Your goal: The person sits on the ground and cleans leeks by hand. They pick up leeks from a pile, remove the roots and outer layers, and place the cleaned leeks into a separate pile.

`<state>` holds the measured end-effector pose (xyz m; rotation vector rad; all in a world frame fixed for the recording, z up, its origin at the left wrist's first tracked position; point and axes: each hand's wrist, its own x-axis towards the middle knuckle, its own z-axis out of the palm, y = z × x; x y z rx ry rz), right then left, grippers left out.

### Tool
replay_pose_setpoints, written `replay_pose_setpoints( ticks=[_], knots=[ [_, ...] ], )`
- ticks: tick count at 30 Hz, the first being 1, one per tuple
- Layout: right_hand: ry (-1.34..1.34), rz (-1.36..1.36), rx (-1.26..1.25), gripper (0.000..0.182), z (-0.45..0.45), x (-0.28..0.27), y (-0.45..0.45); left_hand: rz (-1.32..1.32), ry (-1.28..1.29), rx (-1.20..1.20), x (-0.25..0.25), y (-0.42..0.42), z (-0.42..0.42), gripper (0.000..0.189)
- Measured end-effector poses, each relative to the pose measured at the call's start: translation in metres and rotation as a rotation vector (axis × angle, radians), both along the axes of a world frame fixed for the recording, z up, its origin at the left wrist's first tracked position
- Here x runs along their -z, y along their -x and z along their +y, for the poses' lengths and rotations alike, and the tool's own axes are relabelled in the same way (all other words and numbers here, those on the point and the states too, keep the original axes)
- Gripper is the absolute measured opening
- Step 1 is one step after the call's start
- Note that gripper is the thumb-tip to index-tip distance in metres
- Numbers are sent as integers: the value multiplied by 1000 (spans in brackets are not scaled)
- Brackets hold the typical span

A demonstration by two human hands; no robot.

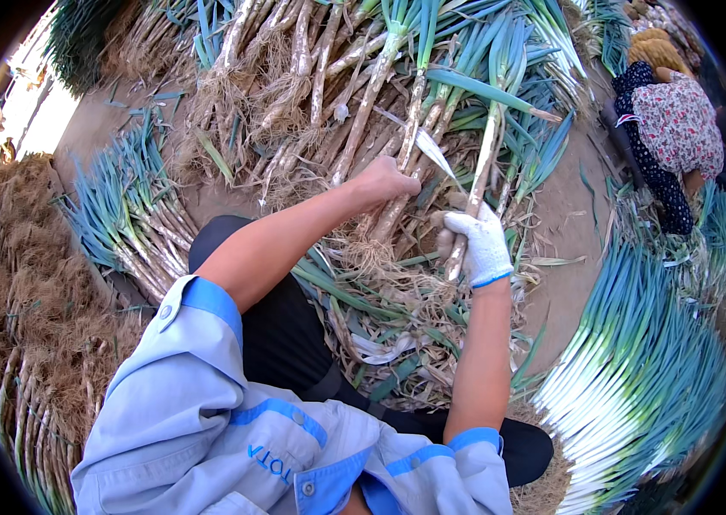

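Note:
My right hand [475,241], in a white knit glove with a blue cuff edge, is closed around the lower stalk of a long green onion [489,154], whose green leaves point away from me. My left hand [388,181] is bare, its fingers curled at the stalks of unpeeled green onions [411,122]; whether it grips one is not clear. A loose white strip of peel [433,151] hangs between the two hands. Just below my left hand lies a tuft of roots [372,257].
A heap of soil-stained onions [298,58] lies ahead. Leaf and peel scraps [401,322] cover the ground between my legs. Clean onions [620,360] lie right, a smaller bunch [137,212] left, with rooty stacks [41,257] beyond. Another person [678,125] bends at upper right.

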<state>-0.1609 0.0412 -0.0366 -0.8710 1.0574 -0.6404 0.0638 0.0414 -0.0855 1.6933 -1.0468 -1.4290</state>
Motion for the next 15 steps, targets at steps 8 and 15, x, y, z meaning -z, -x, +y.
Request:
replay_pose_setpoints(
  ticks=[8, 15],
  knots=[
    [287, 518, 196, 23, -45, -55, 198, -168, -6, 83, -22, -14, -5, 58],
    [319, 562, 321, 14, -34, 42, 191, 211, 46, 48, -36, 5, -12, 41]
  ],
)
